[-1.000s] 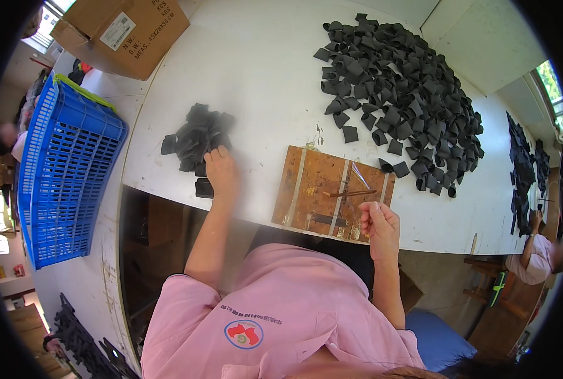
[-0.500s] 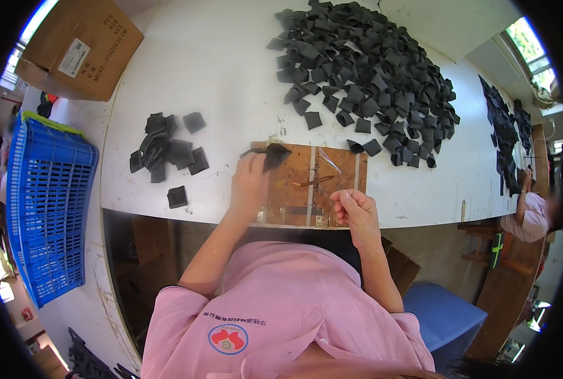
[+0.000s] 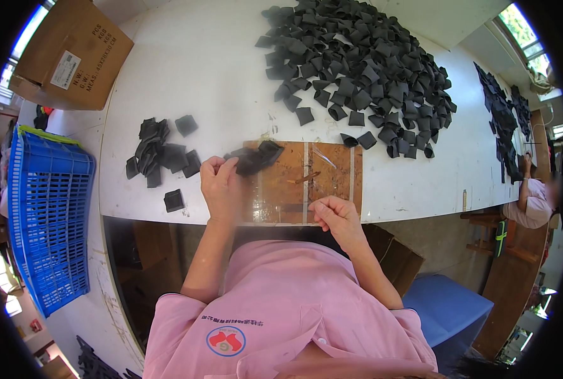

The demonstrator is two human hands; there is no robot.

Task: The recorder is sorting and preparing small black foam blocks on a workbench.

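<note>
My left hand [image 3: 220, 192] is at the left edge of a worn brown board [image 3: 281, 189], its fingers closed on the edge of a small black fabric piece [image 3: 245, 163]. This piece is slightly blurred. It touches or overlaps another black fabric piece [image 3: 269, 152] on the board's upper left corner. Over the board's lower right part, my right hand [image 3: 337, 218] is closed with thumb and forefinger pinched; whatever is between them is too small to make out. A thin brown stick-like thing [image 3: 307, 177] and some white threads [image 3: 323, 158] lie on the board.
A large heap of black fabric pieces [image 3: 363, 63] spreads beyond the board. Left of my left hand lie a smaller pile [image 3: 152, 148] and a single piece [image 3: 174, 201]. A cardboard box [image 3: 73, 57] and a blue basket [image 3: 54, 215] stand at left. Another person [image 3: 531, 199] sits at far right.
My left hand has moved left, off the middle of the fabric, drawing one black piece leftward. My right hand has shifted left and slightly down over the board.
</note>
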